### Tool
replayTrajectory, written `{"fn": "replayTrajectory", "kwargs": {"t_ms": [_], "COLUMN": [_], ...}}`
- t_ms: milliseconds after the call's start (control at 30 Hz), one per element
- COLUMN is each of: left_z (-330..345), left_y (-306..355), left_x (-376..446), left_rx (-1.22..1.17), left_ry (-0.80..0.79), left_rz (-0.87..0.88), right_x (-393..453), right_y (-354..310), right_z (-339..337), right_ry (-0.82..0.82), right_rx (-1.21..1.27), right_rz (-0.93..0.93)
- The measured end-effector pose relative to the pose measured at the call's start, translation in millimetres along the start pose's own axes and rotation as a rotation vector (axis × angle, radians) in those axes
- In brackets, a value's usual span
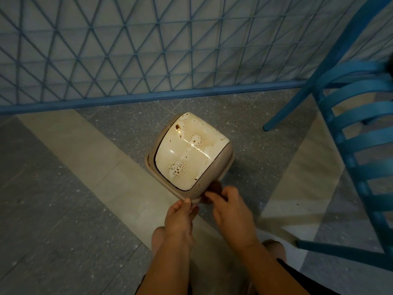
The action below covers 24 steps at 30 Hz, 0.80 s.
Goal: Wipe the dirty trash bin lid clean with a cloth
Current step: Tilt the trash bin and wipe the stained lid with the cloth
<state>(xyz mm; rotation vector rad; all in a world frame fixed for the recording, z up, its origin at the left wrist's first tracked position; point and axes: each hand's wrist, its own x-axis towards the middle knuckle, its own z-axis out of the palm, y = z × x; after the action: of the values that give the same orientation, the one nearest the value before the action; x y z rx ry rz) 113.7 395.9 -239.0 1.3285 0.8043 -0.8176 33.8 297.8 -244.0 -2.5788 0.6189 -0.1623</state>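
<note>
A beige trash bin lid (187,150) with a glossy cream swing flap sits tilted over the bin on the floor. Brown spots and stains cover the flap. My left hand (180,220) pinches the lid's near rim, thumb on top. My right hand (229,211) grips the near right corner of the lid, its fingers curled round the edge. A dark shape (214,188) shows just beyond my right fingers; I cannot tell what it is. No cloth is in view.
A blue lattice fence (148,60) with a blue base rail runs across the back. A blue slatted chair (350,128) stands at the right, one leg near the bin. My bare feet (157,239) are on the grey and beige tiled floor.
</note>
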Motion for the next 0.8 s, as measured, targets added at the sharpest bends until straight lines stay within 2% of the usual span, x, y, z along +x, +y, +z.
{"fn": "replayTrajectory", "kwargs": {"t_ms": [67, 233, 400, 600, 733, 800], "left_z": [-1, -2, -1, -4, -3, -2], "left_y": [0, 2, 4, 1, 5, 6], "left_x": [2, 0, -1, 1, 1, 0], "left_rx": [0.030, 0.070, 0.085, 0.138, 0.125, 0.121], "left_ry": [0.033, 0.065, 0.075, 0.090, 0.078, 0.086], "left_rz": [0.015, 0.024, 0.037, 0.051, 0.062, 0.080], "right_x": [-7, 4, -2, -4, 17, 17], "right_y": [-8, -2, -6, -6, 18, 14], "right_z": [7, 1, 2, 6, -14, -11], "right_ry": [-0.050, -0.061, -0.013, -0.050, 0.061, 0.060], "right_rx": [-0.027, -0.178, -0.147, -0.180, -0.164, -0.173], "right_rz": [-0.113, -0.213, -0.098, -0.200, -0.057, -0.094]}}
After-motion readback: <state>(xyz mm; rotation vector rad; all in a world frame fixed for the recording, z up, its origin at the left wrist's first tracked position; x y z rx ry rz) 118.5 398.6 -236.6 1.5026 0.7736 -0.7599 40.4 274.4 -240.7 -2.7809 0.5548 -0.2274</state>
